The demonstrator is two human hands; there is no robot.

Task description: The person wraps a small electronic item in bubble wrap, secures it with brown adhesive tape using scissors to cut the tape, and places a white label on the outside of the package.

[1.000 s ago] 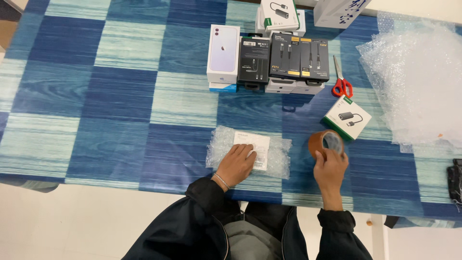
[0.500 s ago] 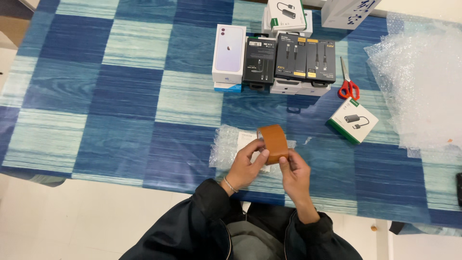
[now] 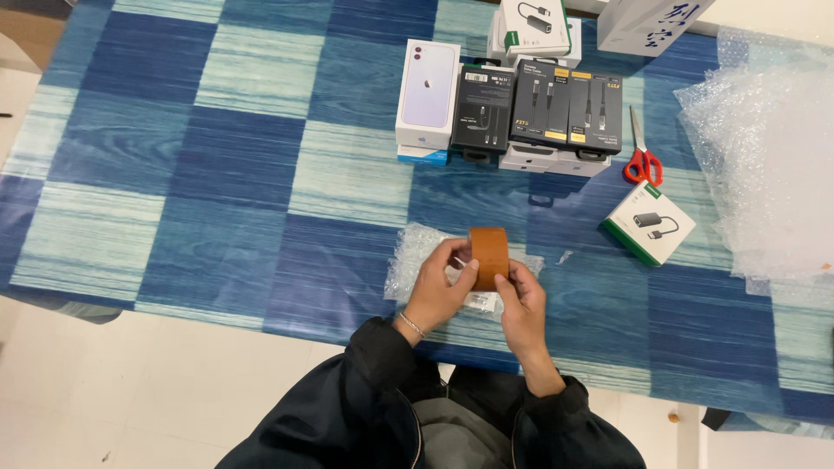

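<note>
A roll of brown packing tape (image 3: 489, 254) is held edge-up between both hands, just above a small white box wrapped in bubble wrap (image 3: 413, 254) that lies near the table's front edge. My left hand (image 3: 440, 289) grips the roll's left side, thumb and fingers pinching at its rim. My right hand (image 3: 524, 296) holds the right side, fingers against the tape's outer band. The wrapped box is mostly hidden under the hands.
Blue checked table (image 3: 217, 174). At the back stand a white phone box (image 3: 427, 93), black cable boxes (image 3: 539, 108) and more white boxes (image 3: 532, 26). Red scissors (image 3: 643, 156), a white-and-green adapter box (image 3: 649, 223) and a heap of bubble wrap (image 3: 764, 165) are to the right.
My right hand carried the tape roll from the right over to the wrapped box. My left hand lifted off the box and took hold of the roll; both now hold it.
</note>
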